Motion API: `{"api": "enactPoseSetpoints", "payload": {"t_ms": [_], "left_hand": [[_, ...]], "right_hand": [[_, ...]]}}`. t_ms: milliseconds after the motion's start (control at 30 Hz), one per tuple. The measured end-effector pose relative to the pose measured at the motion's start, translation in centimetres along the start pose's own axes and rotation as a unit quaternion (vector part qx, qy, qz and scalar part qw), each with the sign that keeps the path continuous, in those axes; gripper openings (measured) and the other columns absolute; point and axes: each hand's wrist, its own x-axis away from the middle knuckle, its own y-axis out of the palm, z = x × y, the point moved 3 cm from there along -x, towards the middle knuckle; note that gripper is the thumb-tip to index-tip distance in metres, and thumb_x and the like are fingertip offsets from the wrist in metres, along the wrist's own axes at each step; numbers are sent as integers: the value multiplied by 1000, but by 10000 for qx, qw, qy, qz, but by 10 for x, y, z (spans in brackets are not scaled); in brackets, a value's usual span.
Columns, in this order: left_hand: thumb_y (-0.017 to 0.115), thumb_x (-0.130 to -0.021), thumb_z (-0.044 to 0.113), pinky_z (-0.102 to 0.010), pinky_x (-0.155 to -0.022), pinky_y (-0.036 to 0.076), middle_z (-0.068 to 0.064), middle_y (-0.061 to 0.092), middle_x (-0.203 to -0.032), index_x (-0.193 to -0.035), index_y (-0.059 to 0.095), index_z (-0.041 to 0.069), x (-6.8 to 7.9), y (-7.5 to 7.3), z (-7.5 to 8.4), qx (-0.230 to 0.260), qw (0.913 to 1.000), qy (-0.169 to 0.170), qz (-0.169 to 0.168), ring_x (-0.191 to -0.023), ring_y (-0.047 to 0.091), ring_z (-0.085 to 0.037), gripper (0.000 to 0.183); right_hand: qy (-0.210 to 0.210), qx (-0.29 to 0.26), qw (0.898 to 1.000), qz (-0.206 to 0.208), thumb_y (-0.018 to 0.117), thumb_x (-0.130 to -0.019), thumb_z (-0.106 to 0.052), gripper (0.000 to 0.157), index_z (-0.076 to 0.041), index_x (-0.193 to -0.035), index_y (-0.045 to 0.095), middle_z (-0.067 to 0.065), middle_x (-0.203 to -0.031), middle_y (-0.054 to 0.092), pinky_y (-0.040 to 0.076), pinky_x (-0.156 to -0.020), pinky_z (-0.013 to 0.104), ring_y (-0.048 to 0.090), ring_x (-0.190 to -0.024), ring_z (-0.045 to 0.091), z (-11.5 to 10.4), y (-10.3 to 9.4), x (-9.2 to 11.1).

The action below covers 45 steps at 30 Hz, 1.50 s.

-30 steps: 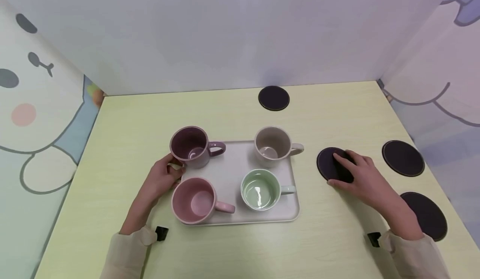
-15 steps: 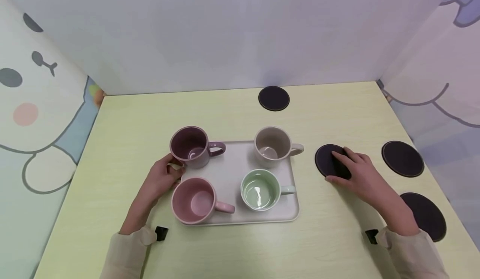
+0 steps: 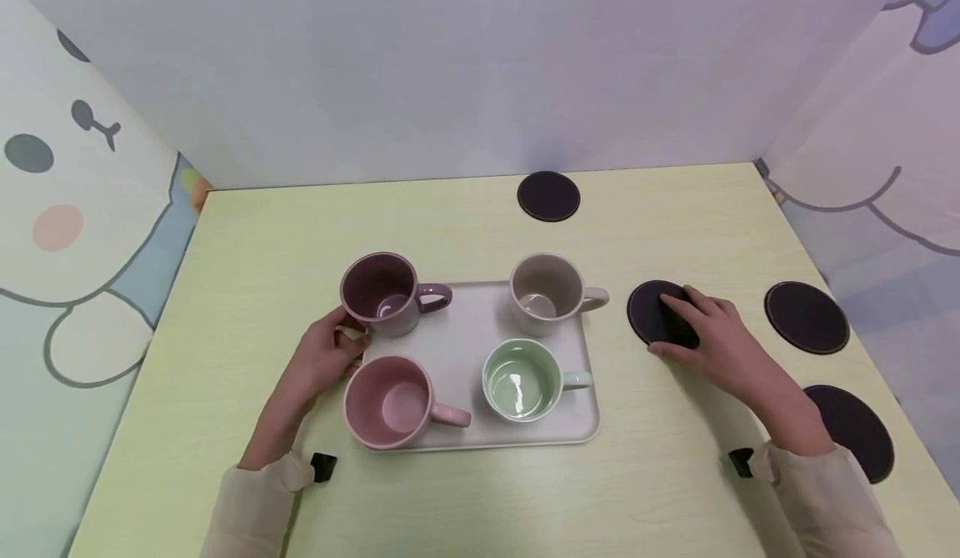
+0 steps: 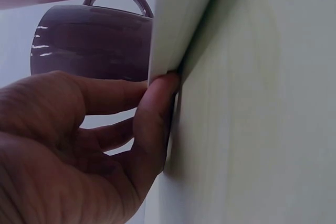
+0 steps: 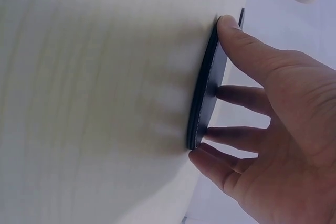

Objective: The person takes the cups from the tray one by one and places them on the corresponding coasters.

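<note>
A white tray [image 3: 465, 316] bears a purple mug [image 3: 382, 295], a pink mug [image 3: 390, 404], a beige mug [image 3: 546, 295] and a pale green mug [image 3: 521, 381]. My left hand [image 3: 322, 356] grips the tray's left edge beside the purple mug; in the left wrist view, digits lie on both sides of the edge [image 4: 170, 30]. To the right of the tray, my right hand [image 3: 723, 341] holds a round black coaster [image 3: 652, 316] by its rim, low at the table. The right wrist view shows thumb and fingers spread across that coaster [image 5: 207, 87].
Another black coaster [image 3: 549, 196] lies behind the tray near the back wall [image 3: 480, 82]. Two more, a far-right coaster [image 3: 806, 317] and a nearer coaster [image 3: 855, 433], lie along the right side; my right forearm partly covers the nearer one.
My right hand has slid the coaster a little left and toward the back wall. My left hand, the tray and the mugs have stayed in place.
</note>
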Motion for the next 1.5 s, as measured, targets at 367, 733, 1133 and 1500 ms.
{"api": "enactPoseSetpoints", "payload": {"t_ms": [367,733,1133,1500], "left_hand": [[63,-99,3,-21,-55,54,-23,62,-111,-128,57,-5,0,0,3,27,10000,48,33,-66,58,-8,31],[63,-99,3,-21,-56,53,-23,63,-112,-128,58,-5,0,1,4,74,10000,-4,22,-66,58,-9,30],[63,-98,4,-21,-55,51,-22,65,-108,-129,58,-4,3,0,3,8,10000,39,66,-65,58,-10,32],[64,-99,3,-22,-55,53,-24,64,-112,-128,58,-4,3,0,3,-32,9998,139,118,-65,58,-10,31]], "right_hand": [[48,-72,9999,-104,82,-90,-39,81,-1,-152,48,42,-158,31,35,-106,78,29,-138,67,-2,-1,-10],[83,-97,9997,-217,80,-91,-43,84,-1,-154,45,42,-158,29,35,-106,78,27,-138,68,-1,-1,-23],[93,-76,9994,-340,79,-92,-44,84,0,-155,43,43,-158,28,34,-107,80,27,-137,69,-4,-3,-37],[27,-54,9995,-294,77,-94,-42,82,0,-156,42,42,-159,27,33,-108,79,26,-138,68,-7,-1,-46]]}}
